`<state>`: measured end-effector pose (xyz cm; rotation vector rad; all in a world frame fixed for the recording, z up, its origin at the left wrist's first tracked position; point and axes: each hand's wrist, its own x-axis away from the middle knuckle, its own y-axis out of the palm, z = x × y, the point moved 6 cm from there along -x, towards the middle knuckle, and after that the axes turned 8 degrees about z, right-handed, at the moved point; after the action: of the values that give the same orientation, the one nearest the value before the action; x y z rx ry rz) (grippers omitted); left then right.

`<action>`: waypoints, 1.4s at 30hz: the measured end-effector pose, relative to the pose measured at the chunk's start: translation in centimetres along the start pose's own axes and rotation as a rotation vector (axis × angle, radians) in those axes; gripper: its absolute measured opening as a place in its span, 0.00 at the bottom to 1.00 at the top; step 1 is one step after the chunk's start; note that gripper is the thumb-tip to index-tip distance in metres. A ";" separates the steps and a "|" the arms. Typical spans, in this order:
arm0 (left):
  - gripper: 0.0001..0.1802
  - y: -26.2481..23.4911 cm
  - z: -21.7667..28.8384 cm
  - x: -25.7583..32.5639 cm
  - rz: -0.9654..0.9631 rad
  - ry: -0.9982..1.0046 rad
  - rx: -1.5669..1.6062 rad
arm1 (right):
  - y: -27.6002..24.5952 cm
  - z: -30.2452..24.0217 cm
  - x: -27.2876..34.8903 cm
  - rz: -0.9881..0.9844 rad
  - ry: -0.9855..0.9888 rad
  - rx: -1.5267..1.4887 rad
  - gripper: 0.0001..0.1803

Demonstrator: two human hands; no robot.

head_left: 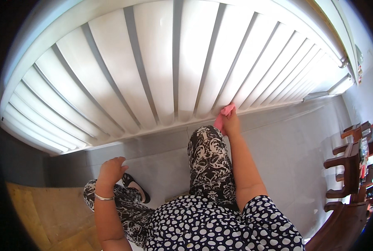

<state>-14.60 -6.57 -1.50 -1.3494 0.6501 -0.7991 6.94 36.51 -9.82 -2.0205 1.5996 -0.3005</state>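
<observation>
A white slatted radiator-like panel (159, 62) stretches across the view in front of me, its tall slats parted by grey gaps. My right hand (231, 123) is closed around a pink cloth (227, 110), at the foot of the slats just right of the middle. Part of the cloth hangs below the fingers, beside my knee, and its upper end meets the panel's lower edge. Over my left leg, apart from the panel, my left hand (112, 169) hovers with nothing visible in it. Its fingers are loosely bent with the thumb apart.
Grey floor tiles (278, 146) run along the panel's base. Dark wooden furniture (345, 163) stands at the right, with small items on it. A yellowish-brown wooden surface (48, 213) lies at the lower left. My black shoe (135, 187) rests on the floor beneath my left hand.
</observation>
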 end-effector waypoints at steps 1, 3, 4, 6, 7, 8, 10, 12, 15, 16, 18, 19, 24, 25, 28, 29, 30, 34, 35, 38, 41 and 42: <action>0.15 0.1 0.0 -0.1 -0.014 -0.008 0.004 | 0.8 1.3 0.0 -0.024 0.018 0.026 0.28; 0.15 0.1 -0.1 -0.2 -0.032 -0.028 0.010 | 2.2 4.0 -0.5 -0.017 0.023 0.034 0.28; 0.16 0.2 -0.3 -0.2 -0.052 -0.052 0.024 | 2.4 4.3 -0.3 -0.010 0.026 -0.019 0.28; 0.18 0.4 -0.7 0.0 -0.078 -0.098 0.060 | 2.8 4.8 -1.0 -0.025 0.019 -0.050 0.29; 0.19 0.4 -0.8 0.0 -0.099 -0.117 0.048 | 2.5 4.5 -1.1 -0.029 0.009 -0.047 0.29; 0.19 0.3 -0.8 0.0 -0.120 -0.136 0.037 | 2.2 4.3 -1.2 -0.033 -0.001 -0.043 0.30; 0.18 0.4 -0.6 -0.2 -0.126 -0.138 0.022 | 0.8 2.9 -1.8 0.024 -0.082 -0.205 0.30; 0.17 0.5 -0.9 0.1 -0.105 -0.123 0.002 | -1.8 -1.6 -2.5 0.125 -0.173 -0.207 0.29; 0.17 0.5 -1.1 0.4 -0.095 -0.109 0.020 | -8.3 -11.6 -2.9 0.266 -0.240 -0.076 0.25; 0.18 0.4 -1.0 0.1 -0.102 -0.110 0.014 | -10.5 -14.5 -3.4 0.279 -0.280 -0.178 0.24; 0.18 0.6 -1.0 0.1 -0.115 -0.124 0.006 | -13.8 -19.4 -4.9 0.317 -0.397 -0.331 0.21; 0.18 0.6 -0.9 0.0 -0.107 -0.121 0.010 | -15.5 -21.4 -5.9 0.348 -0.469 -0.381 0.21; 0.19 0.0 -0.5 0.1 -0.087 -0.140 0.025 | -19.6 -27.6 -8.9 0.333 -0.452 -0.401 0.20; 0.19 0.0 -0.4 0.0 -0.080 -0.132 0.028 | -19.6 -27.3 -8.9 0.356 -0.488 -0.363 0.20; 0.19 0.4 -0.4 0.0 -0.071 -0.113 0.030 | -19.0 -26.0 -7.4 0.405 -0.520 -0.173 0.19; 0.19 0.5 -0.3 0.1 -0.074 -0.109 0.024 | -18.4 -24.9 -7.4 0.450 -0.580 -0.151 0.21; 0.18 0.5 0.0 0.1 -0.081 -0.104 0.018 | -17.7 -23.6 -7.1 0.414 -0.558 -0.142 0.21; 0.18 -0.5 2.1 -0.1 -0.102 -0.105 -0.011 | -15.4 -17.9 -6.4 0.329 -0.503 -0.072 0.23; 0.18 -0.6 2.6 -0.3 -0.112 -0.101 -0.010 | -14.9 -16.5 -6.2 0.301 -0.451 -0.079 0.23; 0.18 -0.7 3.6 -0.6 -0.133 -0.095 -0.003 | -13.1 -12.5 -4.9 0.252 -0.321 -0.092 0.23; 0.18 -0.9 4.1 -0.6 -0.125 -0.095 -0.018 | -10.0 -8.0 -4.5 0.241 -0.231 -0.129 0.23; 0.18 -0.9 4.1 -0.6 -0.125 -0.092 -0.021 | -9.0 -6.7 -4.4 0.222 -0.196 -0.139 0.23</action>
<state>-11.77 -3.74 -0.13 -1.4482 0.5071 -0.8267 9.98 40.25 1.26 -1.8823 1.7378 0.0907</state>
